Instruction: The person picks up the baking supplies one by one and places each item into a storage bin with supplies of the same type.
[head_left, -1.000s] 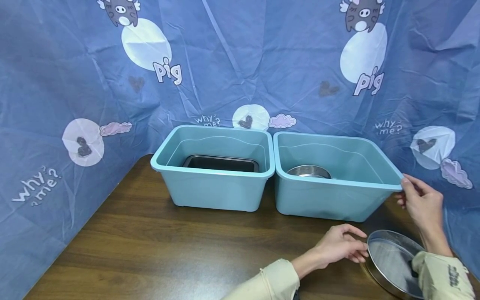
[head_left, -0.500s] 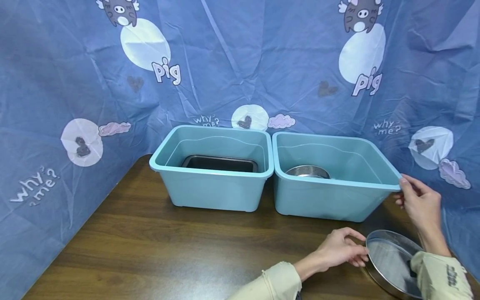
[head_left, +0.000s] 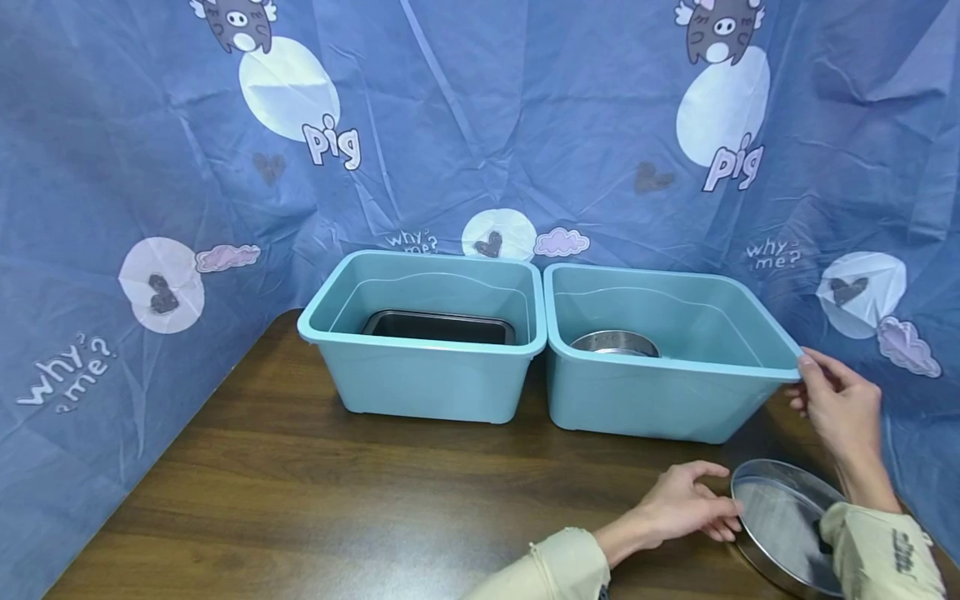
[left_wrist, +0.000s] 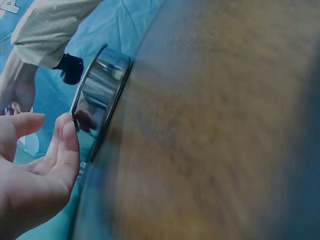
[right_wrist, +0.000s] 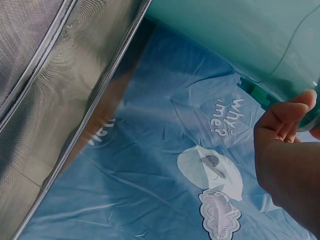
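Note:
A round metal sieve with a mesh bottom lies on the wooden table at the front right; its steel wall shows in the left wrist view. My left hand rests beside it. Its straight fingers touch the sieve's left rim and the thumb is lifted apart. My right hand pinches the front right corner of the right teal bin, thumb on top of the rim. A steel bowl sits inside that bin. My right sleeve hides part of the sieve.
A second teal bin stands directly left of the first and holds a black tray. A blue printed curtain closes off the back and both sides. Bare table lies in front of the bins.
My left hand has shifted slightly toward me along the sieve's rim. My right hand stays on the bin corner.

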